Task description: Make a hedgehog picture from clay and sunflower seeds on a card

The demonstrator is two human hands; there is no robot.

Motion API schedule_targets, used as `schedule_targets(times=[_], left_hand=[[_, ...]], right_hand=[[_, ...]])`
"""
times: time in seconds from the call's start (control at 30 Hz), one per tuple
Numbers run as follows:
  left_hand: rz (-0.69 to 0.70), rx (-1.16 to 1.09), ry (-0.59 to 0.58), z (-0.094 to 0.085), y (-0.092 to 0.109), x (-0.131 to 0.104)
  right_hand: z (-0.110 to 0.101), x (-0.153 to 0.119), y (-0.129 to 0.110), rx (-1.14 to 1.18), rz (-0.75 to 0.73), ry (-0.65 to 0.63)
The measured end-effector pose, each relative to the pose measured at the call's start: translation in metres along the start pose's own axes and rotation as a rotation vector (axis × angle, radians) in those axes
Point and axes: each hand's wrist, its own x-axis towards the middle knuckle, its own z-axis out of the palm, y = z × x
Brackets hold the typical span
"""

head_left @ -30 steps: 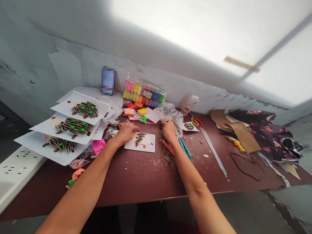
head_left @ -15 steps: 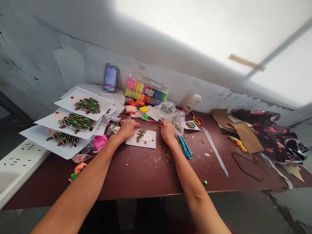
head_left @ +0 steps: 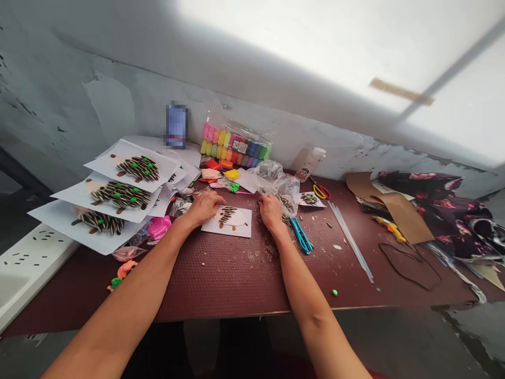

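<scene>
A white card (head_left: 236, 227) with a clay hedgehog shape stuck with striped seeds lies on the dark red table (head_left: 221, 279). My left hand (head_left: 204, 207) rests on the card's left edge, fingers curled at the hedgehog. Just right of the card, my right hand (head_left: 270, 210) reaches into a clear plastic bag of seeds (head_left: 276, 183), its fingertips hidden among them. What the fingers hold is too small to tell.
Three finished hedgehog cards (head_left: 114, 195) are fanned out at the left. A pack of coloured clay (head_left: 234, 143) and a white bottle (head_left: 309, 162) stand by the wall. Blue cutter (head_left: 302, 235), scissors (head_left: 321, 191), clear sticks (head_left: 351, 239), brown card (head_left: 394, 210) and dark fabric (head_left: 442, 210) lie right.
Both hands stay at the card and the seed bag; only the view has shifted slightly. An orange tool beside my right wrist, seen a second ago, is out of sight.
</scene>
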Motion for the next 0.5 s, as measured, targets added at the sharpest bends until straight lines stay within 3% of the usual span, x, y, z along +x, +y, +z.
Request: schedule_targets(times=[0.23, 0.5], left_hand=[[-0.011, 0.003, -0.002, 0.001, -0.002, 0.0], [0.005, -0.009, -0.011, 0.002, -0.003, 0.001]], right_hand=[[-0.002, -0.007, 0.002, 0.214, -0.072, 0.124], [-0.016, -0.027, -0.025, 0.458, -0.255, -0.058]])
